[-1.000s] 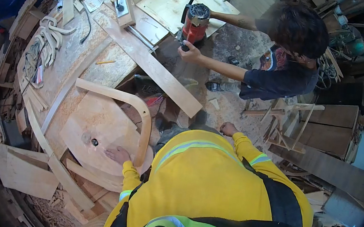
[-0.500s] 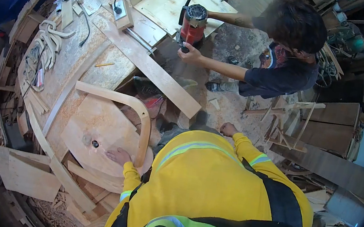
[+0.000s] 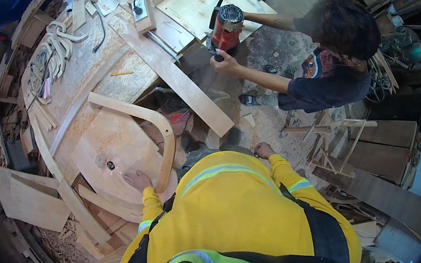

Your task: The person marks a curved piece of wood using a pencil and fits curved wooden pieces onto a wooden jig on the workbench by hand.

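My left hand (image 3: 138,179) lies flat, fingers spread, on a pale wooden panel (image 3: 108,142) that has a dark round hole (image 3: 110,166). Just beyond its fingers, a curved wooden piece (image 3: 168,150) bends around the panel's right side. Well away from the bench top, my right hand (image 3: 264,150) hangs by my right side with its fingers curled and nothing visible in them. Across from me, a co-worker (image 3: 329,78) grips a red router (image 3: 227,32) with both hands.
A long board (image 3: 175,79) lies diagonally over the dusty bench. A power strip (image 3: 140,13), a pencil (image 3: 121,73) and stacked curved wooden parts (image 3: 56,55) are on it. To the right stands a slatted wooden frame (image 3: 337,140), with brown cabinets (image 3: 383,149) behind.
The co-worker's router and near hand have shifted slightly to the right. My two hands have stayed in place, and the view has moved a little.
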The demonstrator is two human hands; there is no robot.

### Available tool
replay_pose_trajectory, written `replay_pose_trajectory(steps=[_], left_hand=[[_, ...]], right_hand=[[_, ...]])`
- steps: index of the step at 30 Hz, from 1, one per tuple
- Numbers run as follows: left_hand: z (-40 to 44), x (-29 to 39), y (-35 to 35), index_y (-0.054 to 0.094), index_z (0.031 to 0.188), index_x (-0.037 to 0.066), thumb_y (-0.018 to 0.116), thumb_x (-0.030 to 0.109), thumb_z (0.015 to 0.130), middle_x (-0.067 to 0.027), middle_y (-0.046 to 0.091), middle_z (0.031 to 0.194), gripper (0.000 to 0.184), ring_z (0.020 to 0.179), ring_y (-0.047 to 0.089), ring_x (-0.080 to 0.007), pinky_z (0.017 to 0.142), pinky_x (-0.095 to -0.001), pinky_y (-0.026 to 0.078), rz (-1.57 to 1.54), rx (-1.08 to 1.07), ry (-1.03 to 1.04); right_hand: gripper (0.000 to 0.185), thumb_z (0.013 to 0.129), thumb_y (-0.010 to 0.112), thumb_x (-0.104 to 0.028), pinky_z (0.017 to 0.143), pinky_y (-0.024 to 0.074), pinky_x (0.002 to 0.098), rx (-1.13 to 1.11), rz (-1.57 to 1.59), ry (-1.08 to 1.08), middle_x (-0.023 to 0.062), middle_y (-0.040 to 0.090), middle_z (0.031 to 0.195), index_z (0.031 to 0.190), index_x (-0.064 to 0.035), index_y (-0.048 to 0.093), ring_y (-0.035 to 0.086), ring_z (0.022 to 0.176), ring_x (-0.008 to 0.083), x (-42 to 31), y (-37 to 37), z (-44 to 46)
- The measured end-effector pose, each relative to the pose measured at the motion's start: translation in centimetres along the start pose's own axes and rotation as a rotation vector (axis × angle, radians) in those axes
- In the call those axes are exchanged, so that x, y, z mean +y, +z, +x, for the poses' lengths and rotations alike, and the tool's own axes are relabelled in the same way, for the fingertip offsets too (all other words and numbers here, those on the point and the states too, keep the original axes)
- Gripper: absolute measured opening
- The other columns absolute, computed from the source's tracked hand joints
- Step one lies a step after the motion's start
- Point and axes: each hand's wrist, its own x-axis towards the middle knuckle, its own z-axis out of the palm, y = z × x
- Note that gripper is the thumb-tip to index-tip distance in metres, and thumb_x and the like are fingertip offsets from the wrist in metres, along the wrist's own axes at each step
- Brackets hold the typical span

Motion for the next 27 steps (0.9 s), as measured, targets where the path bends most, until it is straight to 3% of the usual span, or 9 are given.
replay_pose_trajectory(steps=[27], left_hand=[[-0.5,0.7,-0.9,0.019,0.144,-0.013,0.040,0.028,0.092,-0.0283,0.020,0.152,0.069,0.142,0.020,-0.0377,0.117,-0.0428,0.016,-0.012,0.014,-0.005]], right_hand=[[0.016,0.077,0.065,-0.017,0.062,0.0538,0.0325,-0.017,-0.006,-0.011,0.0098,0.069,0.076,0.082,-0.0024,0.070,0.065,0.064,0.0181,-0.7,-0.5,0.6]])
